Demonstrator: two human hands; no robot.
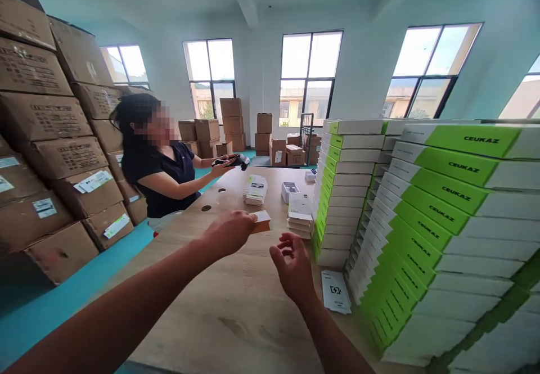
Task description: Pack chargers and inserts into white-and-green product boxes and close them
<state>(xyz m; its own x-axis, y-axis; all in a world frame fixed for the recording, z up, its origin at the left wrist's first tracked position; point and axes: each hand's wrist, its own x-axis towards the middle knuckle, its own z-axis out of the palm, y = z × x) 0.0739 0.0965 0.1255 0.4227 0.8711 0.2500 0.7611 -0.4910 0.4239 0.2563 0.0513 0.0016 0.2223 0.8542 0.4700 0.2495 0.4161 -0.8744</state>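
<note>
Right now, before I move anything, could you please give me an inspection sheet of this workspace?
Surface: wooden table with round holes.
Job's things: small brown-and-white carton at the left hand.
Clutter: small stacks of white boxes; printed white card.
Grippers: left hand pinches the carton; right hand open, holding nothing.
Cables: nothing seen.
Surroundings: green-and-white CEUKAZ boxes stacked tall; brown cartons; co-worker across the table; windows.
</note>
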